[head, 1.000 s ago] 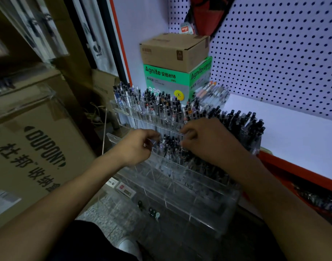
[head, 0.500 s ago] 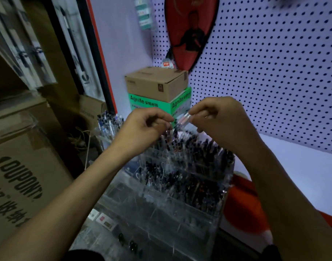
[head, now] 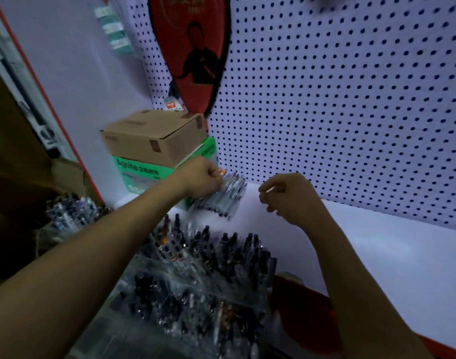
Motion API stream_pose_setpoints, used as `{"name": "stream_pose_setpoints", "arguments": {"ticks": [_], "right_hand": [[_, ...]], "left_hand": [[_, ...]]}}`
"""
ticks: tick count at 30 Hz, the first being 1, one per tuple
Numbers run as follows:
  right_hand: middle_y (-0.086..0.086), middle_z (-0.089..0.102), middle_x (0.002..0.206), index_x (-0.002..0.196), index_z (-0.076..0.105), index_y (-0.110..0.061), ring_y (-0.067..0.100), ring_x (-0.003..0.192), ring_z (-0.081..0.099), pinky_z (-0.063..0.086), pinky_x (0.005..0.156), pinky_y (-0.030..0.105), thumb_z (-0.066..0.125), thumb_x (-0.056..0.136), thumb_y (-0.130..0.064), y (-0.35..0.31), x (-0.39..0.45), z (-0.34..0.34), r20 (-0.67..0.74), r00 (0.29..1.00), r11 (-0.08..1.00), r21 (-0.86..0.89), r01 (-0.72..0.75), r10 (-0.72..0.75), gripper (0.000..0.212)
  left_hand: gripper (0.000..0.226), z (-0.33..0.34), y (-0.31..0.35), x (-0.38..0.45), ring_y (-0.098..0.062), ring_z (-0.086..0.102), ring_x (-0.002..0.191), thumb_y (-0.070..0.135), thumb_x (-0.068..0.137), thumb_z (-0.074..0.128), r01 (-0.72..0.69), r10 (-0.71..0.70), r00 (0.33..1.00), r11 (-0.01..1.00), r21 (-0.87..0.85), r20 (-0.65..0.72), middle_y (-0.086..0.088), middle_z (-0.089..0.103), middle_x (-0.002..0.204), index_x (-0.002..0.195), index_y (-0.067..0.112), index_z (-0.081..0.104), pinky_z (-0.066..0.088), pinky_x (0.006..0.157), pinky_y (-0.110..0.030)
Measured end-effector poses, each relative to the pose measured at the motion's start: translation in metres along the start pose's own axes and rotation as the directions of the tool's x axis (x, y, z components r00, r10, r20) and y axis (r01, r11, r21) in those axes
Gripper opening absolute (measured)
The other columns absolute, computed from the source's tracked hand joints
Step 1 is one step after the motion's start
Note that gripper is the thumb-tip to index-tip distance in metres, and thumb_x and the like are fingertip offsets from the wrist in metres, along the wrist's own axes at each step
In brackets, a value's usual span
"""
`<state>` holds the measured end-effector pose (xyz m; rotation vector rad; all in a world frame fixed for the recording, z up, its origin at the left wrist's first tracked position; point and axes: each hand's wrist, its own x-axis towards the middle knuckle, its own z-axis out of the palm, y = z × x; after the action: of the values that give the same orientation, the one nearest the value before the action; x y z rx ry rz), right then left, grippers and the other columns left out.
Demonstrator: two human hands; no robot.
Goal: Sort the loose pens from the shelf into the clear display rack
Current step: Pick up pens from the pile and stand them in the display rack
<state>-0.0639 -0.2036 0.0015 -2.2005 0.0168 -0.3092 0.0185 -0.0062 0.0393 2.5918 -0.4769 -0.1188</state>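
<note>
Faintly, green box (head: 141, 172) beside pens (head: 221, 198) reads "Agnite".

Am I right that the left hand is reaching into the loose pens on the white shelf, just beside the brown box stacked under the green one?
Not quite: the head view shows the brown box stacked on top of the green box, not under it. The rest holds: the left hand is at the loose pens on the white shelf.

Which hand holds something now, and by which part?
The left hand is curled on the loose pens at their far ends; whether it grips one cannot be told. The right hand holds nothing.
</note>
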Motion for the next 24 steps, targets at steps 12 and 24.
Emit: {"name": "stream_pose_setpoints", "arguments": {"ticks": [12, 24], "right_hand": [[0.007, 0.071, 0.084, 0.094, 0.069, -0.015, 0.02, 0.072, 0.07, 0.054, 0.058, 0.024, 0.065, 0.09, -0.013, 0.046, 0.042, 0.02, 0.084, 0.987, 0.99, 0.026, -0.137, 0.134, 0.005], [0.012, 0.043, 0.127, 0.148, 0.038, -0.03, 0.031, 0.116, 0.042, 0.045, 0.093, 0.042, 0.044, 0.091, -0.004, 0.049, 0.043, 0.068, 0.27, 0.963, 0.892, -0.431, 0.137, -0.018, 0.062]], "left_hand": [[0.038, 0.054, 0.007, 0.052, -0.012, 0.047, 0.063, 0.036, 0.084, 0.071, 0.099, -0.134, 0.989, 0.918, 0.384, 0.064, 0.0, 0.047, 0.074, 0.071, 0.015, 0.042, 0.036, 0.054, -0.027], [0.023, 0.039, -0.008, 0.054, -0.023, 0.058, 0.063, 0.024, 0.086, 0.067, 0.222, -0.223, 0.969, 0.975, -0.014, -0.108, -0.014, 0.065, 0.076, 0.083, 0.002, 0.071, 0.049, 0.061, -0.027]]}}
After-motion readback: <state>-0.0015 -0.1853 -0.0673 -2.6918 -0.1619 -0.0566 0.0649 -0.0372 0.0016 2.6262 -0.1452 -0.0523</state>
